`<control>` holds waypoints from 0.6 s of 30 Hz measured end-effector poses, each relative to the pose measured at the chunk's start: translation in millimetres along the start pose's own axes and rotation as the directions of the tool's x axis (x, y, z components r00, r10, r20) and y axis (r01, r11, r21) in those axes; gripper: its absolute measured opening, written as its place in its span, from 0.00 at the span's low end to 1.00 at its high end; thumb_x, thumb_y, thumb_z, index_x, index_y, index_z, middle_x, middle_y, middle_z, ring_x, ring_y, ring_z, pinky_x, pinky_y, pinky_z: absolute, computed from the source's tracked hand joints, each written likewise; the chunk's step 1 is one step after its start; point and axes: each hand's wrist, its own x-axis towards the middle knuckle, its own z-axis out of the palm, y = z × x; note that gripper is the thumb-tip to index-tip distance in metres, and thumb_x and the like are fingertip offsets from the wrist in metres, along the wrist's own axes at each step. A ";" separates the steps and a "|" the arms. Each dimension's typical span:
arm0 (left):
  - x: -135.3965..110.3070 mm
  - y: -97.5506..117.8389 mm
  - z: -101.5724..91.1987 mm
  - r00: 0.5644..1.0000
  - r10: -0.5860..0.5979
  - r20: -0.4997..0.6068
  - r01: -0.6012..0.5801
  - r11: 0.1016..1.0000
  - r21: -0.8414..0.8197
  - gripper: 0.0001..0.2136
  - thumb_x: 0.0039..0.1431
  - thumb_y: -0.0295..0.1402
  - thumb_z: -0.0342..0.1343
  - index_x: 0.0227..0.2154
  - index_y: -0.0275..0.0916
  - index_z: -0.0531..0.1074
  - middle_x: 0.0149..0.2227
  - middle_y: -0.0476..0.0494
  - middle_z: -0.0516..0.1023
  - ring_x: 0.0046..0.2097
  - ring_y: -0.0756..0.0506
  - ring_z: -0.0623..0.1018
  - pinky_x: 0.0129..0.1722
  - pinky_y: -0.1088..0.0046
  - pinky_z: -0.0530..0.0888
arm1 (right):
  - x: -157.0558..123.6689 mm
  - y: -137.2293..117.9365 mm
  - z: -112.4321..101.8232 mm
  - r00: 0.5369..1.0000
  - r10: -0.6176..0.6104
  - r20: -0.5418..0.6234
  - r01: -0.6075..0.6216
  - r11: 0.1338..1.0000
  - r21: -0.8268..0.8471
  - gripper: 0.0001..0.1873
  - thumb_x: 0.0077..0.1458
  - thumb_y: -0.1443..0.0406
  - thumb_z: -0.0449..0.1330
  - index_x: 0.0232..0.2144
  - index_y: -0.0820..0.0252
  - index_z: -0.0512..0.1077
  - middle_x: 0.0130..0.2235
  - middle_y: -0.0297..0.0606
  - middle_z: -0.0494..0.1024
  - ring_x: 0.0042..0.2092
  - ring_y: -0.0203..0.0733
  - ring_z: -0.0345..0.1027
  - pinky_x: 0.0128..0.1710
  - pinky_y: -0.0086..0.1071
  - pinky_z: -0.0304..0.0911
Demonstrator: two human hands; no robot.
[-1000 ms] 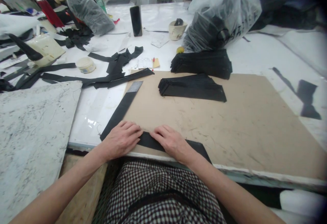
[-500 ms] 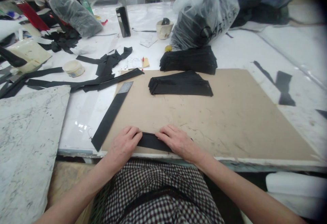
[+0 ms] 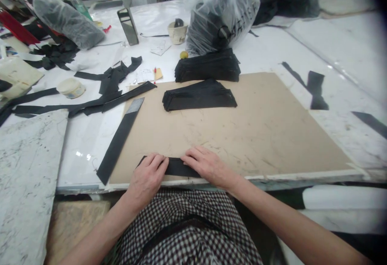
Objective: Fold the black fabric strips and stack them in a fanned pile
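A black fabric strip (image 3: 180, 167) lies along the near edge of the tan board (image 3: 272, 136). My left hand (image 3: 151, 171) is closed on its upper edge near the left end, thumb and fingers together. A corner of the strip shows past that hand. My right hand (image 3: 205, 165) pinches the same upper edge further right and covers the strip's right end. Between the hands the edge looks folded over. Left of them, a separate long black strip (image 3: 116, 148) with a grey end lies slanted across the board's left edge.
Two stacks of black pieces, a nearer one (image 3: 199, 97) and a farther one (image 3: 208, 66), sit at the board's back. Behind stand a plastic bag (image 3: 223, 19), a small pot (image 3: 177, 33) and a phone (image 3: 128, 27). Black scraps (image 3: 111, 77) and a round tub (image 3: 71, 88) lie left.
The view has shifted, moving the table items leftward. The strip's left corner now shows beyond my left hand, and its right tip no longer shows past my right. Both hands stay on the edge.
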 end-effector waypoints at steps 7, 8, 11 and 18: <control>19.2 13.2 4.9 0.996 -0.085 -0.029 0.082 0.992 -0.095 0.16 0.65 0.23 0.49 0.55 0.36 0.67 0.48 0.39 0.73 0.50 0.42 0.71 0.51 0.62 0.73 | -22.4 13.3 -3.0 0.992 0.120 -0.027 -0.117 0.989 0.088 0.11 0.67 0.63 0.55 0.47 0.61 0.73 0.41 0.42 0.74 0.43 0.43 0.65 0.43 0.37 0.65; 21.9 14.5 5.7 0.996 -0.082 -0.018 0.080 0.992 -0.102 0.17 0.65 0.24 0.50 0.56 0.37 0.67 0.48 0.39 0.73 0.50 0.42 0.71 0.51 0.62 0.74 | -24.2 15.1 -3.6 0.990 0.135 -0.030 -0.131 0.985 0.113 0.11 0.66 0.62 0.56 0.46 0.61 0.73 0.41 0.42 0.74 0.43 0.43 0.66 0.43 0.36 0.65; 26.5 16.2 5.1 0.999 -0.042 0.025 0.045 0.991 -0.123 0.17 0.64 0.24 0.51 0.54 0.40 0.70 0.48 0.41 0.73 0.49 0.42 0.71 0.51 0.63 0.74 | -29.6 21.3 -6.7 0.987 0.156 -0.033 -0.148 0.973 0.180 0.10 0.65 0.62 0.57 0.45 0.61 0.74 0.40 0.42 0.74 0.44 0.43 0.67 0.43 0.36 0.66; 24.7 17.7 0.8 0.999 0.047 0.025 -0.046 0.997 -0.070 0.16 0.64 0.22 0.50 0.53 0.37 0.71 0.48 0.40 0.74 0.49 0.42 0.71 0.51 0.63 0.74 | -47.5 23.4 -14.1 0.992 0.125 -0.007 -0.123 0.981 0.147 0.12 0.66 0.65 0.56 0.49 0.61 0.73 0.43 0.42 0.74 0.46 0.43 0.65 0.48 0.37 0.65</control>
